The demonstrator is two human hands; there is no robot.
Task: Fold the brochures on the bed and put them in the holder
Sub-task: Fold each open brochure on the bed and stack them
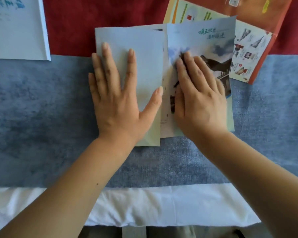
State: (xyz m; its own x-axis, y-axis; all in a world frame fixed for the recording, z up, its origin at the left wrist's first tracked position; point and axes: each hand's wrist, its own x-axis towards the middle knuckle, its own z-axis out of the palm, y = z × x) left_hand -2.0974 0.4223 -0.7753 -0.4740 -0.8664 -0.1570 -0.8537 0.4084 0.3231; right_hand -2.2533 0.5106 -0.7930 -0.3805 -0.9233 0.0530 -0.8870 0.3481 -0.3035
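Observation:
A pale blue brochure (146,48) lies on the blue bed runner (33,109) at the middle. Its left panel is folded over, blank side up. My left hand (117,97) lies flat on that panel with fingers spread, pressing it down. The right panel (205,38) shows a sky, a dark roof and green lettering. My right hand (199,98) rests palm-down on this panel, fingers together, beside the fold. No holder is in view.
An orange-edged brochure (248,48) with small product pictures lies partly under the blue one at the upper right. Another white-blue brochure (15,31) lies at the upper left. A red cover (96,14) lies beyond the runner. A white sheet (162,203) lines the near edge.

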